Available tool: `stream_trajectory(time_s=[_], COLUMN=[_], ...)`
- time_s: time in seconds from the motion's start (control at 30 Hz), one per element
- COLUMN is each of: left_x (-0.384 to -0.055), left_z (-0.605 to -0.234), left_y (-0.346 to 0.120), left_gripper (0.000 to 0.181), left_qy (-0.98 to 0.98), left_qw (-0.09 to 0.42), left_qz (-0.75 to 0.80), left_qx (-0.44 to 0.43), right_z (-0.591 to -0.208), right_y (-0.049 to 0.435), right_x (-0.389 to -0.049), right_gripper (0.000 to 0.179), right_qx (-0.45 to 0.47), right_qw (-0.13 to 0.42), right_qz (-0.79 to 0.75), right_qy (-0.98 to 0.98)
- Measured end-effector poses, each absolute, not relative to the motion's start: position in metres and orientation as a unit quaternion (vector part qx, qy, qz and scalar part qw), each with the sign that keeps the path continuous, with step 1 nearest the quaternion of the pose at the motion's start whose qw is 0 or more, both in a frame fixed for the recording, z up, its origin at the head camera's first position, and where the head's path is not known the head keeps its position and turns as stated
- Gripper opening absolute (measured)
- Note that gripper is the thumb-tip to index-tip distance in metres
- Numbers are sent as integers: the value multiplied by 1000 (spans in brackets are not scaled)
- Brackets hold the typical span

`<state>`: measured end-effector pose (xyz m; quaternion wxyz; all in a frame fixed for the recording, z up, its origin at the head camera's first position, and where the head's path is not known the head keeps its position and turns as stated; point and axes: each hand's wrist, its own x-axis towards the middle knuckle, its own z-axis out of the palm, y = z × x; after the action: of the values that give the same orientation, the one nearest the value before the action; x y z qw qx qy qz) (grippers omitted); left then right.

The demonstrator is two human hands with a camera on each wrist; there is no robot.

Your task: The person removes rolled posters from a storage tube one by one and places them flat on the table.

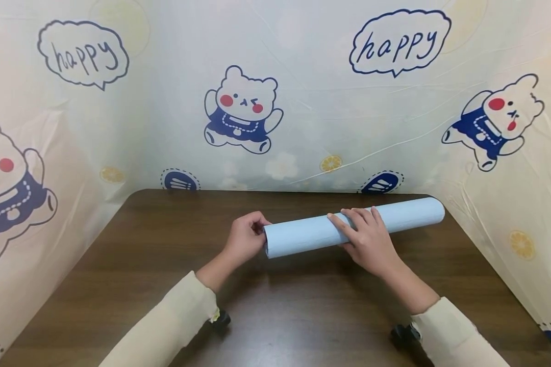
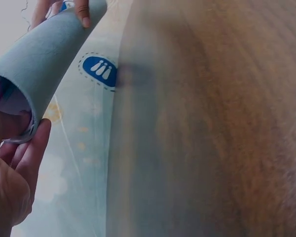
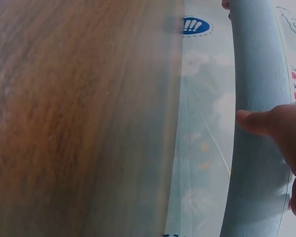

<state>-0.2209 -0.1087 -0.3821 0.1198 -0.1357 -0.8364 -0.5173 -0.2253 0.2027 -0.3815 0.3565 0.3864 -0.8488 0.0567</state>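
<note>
A light blue rolled-up sheet [image 1: 303,235] is held slantwise above the table, its right end farther off. At its left end my left hand [image 1: 248,237] pinches the rim; in the left wrist view the thumb of this hand [image 2: 12,185] goes inside the hollow end and the fingers lie outside. Purple shows on the roll's inner side there. My right hand [image 1: 371,242] grips the roll near its middle, fingers over the top. In the right wrist view its thumb [image 3: 261,121] presses against the roll [image 3: 260,64].
A dark brown wooden table [image 1: 294,311] lies below both hands. Around its back and sides hangs a pale curtain [image 1: 312,112] printed with bears and the word "happy". Dark wrist devices [image 1: 221,320] sit at the cream sleeves [image 1: 165,321].
</note>
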Motion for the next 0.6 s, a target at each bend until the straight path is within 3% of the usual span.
stream_trajectory(time_s=[0.3, 0.6], left_x=[-217, -214], left_z=[-374, -370], left_y=[-115, -125], left_gripper=[19, 12], left_qy=[-821, -802], left_qw=[87, 72], left_qz=[-538, -568], left_qx=[-169, -172], right_z=[-385, -385], right_y=[207, 219], right_x=[-232, -245], right_gripper=[88, 85], right_qx=[415, 421], right_qw=[346, 250], right_qz=[95, 141], right_qy=[-836, -861])
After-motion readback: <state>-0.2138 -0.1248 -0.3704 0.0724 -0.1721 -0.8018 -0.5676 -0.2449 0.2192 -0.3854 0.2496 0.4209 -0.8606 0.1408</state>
